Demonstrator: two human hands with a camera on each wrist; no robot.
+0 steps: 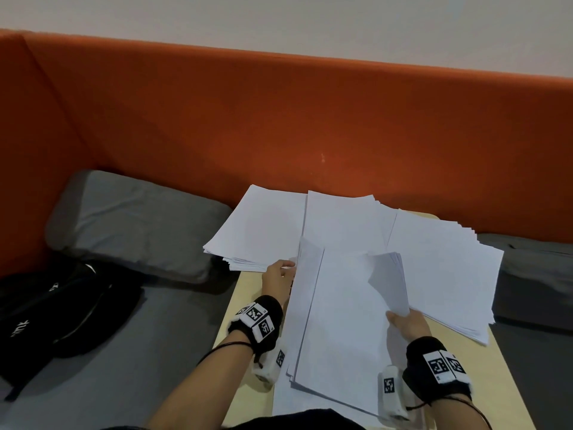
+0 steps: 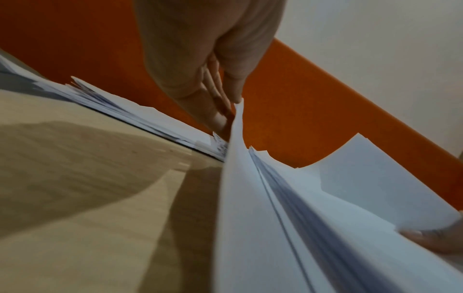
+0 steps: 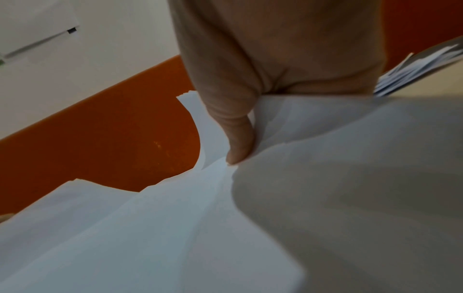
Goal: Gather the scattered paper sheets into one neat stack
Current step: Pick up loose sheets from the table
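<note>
A bundle of white paper sheets [image 1: 338, 321] lies lengthwise on the near part of the light wooden table [image 1: 248, 293]. My left hand [image 1: 286, 268] pinches its raised left edge between thumb and fingers [image 2: 218, 117]. My right hand [image 1: 400, 318] grips the right edge, where several sheets curl upward; the thumb [image 3: 238, 146] presses on top and the fingers are hidden beneath. Three more loose piles lie beyond: one at the far left [image 1: 260, 228], one in the middle [image 1: 341, 218], one fanned out at the right [image 1: 443, 268].
The table stands against an orange padded backrest [image 1: 279, 119]. A grey cushion [image 1: 133, 221] and a black bag [image 1: 62, 308] lie on the seat to the left. Another grey cushion [image 1: 533, 274] sits to the right. The far-left pile overhangs the table edge.
</note>
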